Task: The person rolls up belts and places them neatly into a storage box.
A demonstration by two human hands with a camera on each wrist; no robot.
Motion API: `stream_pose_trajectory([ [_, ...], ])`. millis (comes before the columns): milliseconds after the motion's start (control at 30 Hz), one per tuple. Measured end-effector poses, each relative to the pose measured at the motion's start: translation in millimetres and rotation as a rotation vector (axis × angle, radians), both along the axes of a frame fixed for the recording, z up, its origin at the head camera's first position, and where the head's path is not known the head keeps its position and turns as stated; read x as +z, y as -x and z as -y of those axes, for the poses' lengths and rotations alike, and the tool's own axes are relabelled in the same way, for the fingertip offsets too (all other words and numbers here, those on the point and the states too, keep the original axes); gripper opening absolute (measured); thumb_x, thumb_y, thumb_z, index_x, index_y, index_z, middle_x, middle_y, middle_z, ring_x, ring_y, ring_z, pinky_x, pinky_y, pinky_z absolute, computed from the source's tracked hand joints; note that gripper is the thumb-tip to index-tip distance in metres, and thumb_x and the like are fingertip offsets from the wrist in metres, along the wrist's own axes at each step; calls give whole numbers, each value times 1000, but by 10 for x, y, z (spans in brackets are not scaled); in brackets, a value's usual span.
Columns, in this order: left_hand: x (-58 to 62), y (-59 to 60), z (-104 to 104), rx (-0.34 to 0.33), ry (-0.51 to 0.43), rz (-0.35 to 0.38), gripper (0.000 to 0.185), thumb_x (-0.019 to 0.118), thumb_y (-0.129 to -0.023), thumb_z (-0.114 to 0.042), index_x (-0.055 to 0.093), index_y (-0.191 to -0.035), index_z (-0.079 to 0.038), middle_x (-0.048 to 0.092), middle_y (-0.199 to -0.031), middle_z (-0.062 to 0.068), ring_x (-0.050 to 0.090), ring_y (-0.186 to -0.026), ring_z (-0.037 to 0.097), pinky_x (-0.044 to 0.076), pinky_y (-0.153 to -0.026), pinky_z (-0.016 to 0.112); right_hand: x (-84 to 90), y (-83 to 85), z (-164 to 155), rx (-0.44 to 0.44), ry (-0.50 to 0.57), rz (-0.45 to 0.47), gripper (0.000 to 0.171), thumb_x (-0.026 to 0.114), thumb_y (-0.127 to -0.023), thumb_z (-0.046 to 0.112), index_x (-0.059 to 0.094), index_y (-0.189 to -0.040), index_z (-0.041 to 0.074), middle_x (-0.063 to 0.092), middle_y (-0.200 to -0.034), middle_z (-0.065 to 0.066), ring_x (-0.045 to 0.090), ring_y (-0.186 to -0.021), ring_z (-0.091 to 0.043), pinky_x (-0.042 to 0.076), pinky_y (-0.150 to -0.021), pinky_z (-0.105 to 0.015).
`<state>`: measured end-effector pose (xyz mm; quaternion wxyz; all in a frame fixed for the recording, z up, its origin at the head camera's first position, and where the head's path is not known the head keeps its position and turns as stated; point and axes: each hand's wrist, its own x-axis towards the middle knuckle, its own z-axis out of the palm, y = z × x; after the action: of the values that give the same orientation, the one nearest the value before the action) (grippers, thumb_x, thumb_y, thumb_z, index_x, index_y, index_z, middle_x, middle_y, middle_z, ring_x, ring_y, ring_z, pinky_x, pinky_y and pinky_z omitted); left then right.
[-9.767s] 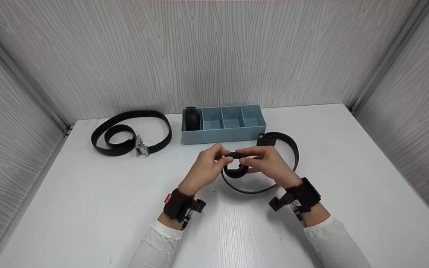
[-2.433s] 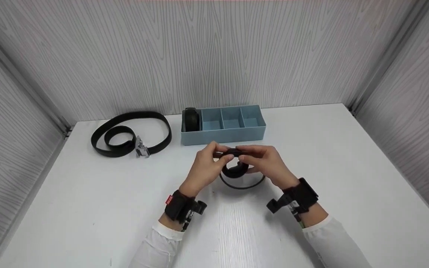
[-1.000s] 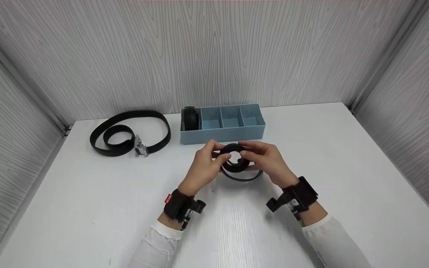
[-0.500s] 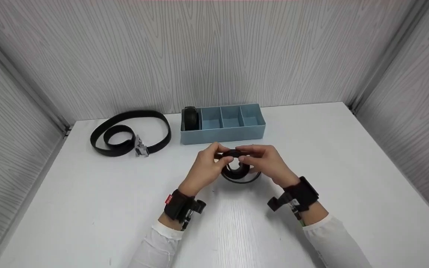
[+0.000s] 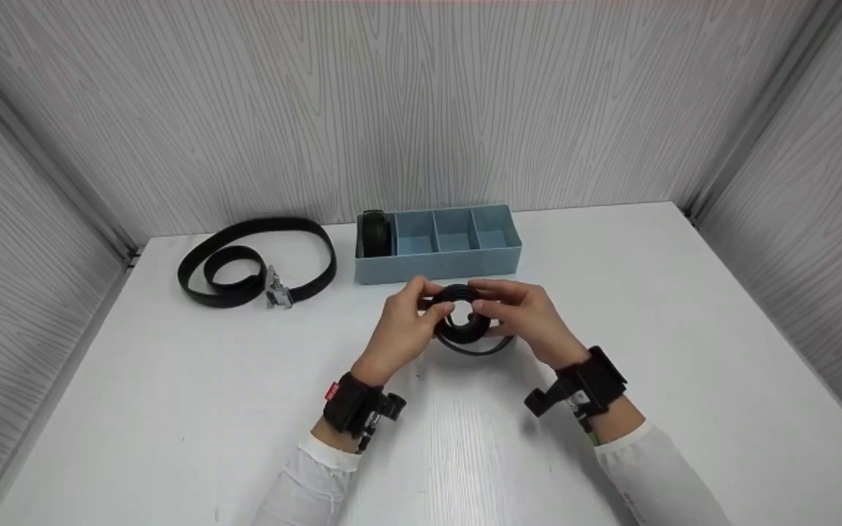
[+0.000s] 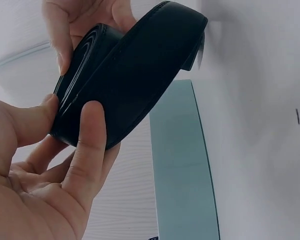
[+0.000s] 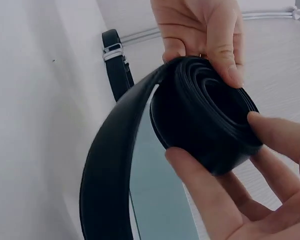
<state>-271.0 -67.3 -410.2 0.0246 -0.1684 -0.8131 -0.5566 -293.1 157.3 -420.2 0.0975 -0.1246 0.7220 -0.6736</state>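
The left hand (image 5: 405, 321) and the right hand (image 5: 525, 315) hold together a black belt (image 5: 465, 321) that is almost fully rolled into a coil. The fingers and thumb of each hand curl around the coil from their own side, and the coil stands a little above the white table (image 5: 172, 409), in front of the person. In the right wrist view the thumb and fingers (image 7: 210, 200) of the right hand pinch the roll (image 7: 205, 120) at its edge, and the loose end of the belt makes one wide loop around it. In the left wrist view the left fingers (image 6: 92, 145) press on the outer layer of the belt (image 6: 135, 75).

Just behind the hands stands a blue organizer box (image 5: 439, 256) with four compartments. A rolled black belt (image 5: 376, 232) stands in the leftmost compartment. Well apart to the left, another black belt (image 5: 256, 256) with a metal buckle lies loosely curled on the table. Grey panel walls (image 5: 421, 102) surround the table.
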Motion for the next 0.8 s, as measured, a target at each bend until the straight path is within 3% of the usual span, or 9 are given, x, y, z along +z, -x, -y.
stream_pose_trajectory([
  [167, 11, -2, 12, -45, 61, -47, 13, 66, -104, -15, 64, -112, -6, 72, -112, 10, 70, -103, 20, 57, -83, 37, 37, -10, -33, 69, -134, -48, 42, 77, -96, 19, 69, -137, 12, 71, -128, -12, 72, -101, -24, 62, -77, -36],
  [300, 1, 3, 7, -82, 102, -35, 11, 67, -103, -15, 65, -109, -6, 72, -108, 7, 68, -105, 19, 55, -88, 38, 46, -14, -42, 118, -191, -61, 41, 77, -97, 21, 70, -136, 13, 74, -122, -10, 72, -95, -21, 60, -71, -36],
  [467, -11, 11, 1, -53, 103, 18, 14, 67, -104, -18, 64, -114, -8, 71, -114, 6, 67, -109, 20, 55, -91, 39, 24, -14, -27, 94, -143, -34, 40, 77, -97, 20, 70, -136, 11, 76, -112, -13, 71, -90, -19, 59, -69, -34],
  [667, -30, 15, -7, -6, 43, 51, 26, 64, -106, -21, 56, -125, -6, 66, -131, 13, 67, -114, 24, 59, -86, 36, -4, -13, 3, -15, -14, 0, 42, 76, -97, 18, 68, -137, 9, 72, -124, -15, 71, -92, -20, 61, -70, -33],
  [800, -27, 13, -5, -10, 3, 65, 27, 64, -106, -21, 54, -126, -5, 63, -132, 16, 68, -109, 24, 60, -80, 34, 0, -16, 8, -47, 11, 6, 43, 75, -98, 18, 67, -139, 8, 70, -126, -19, 73, -89, -21, 61, -68, -31],
])
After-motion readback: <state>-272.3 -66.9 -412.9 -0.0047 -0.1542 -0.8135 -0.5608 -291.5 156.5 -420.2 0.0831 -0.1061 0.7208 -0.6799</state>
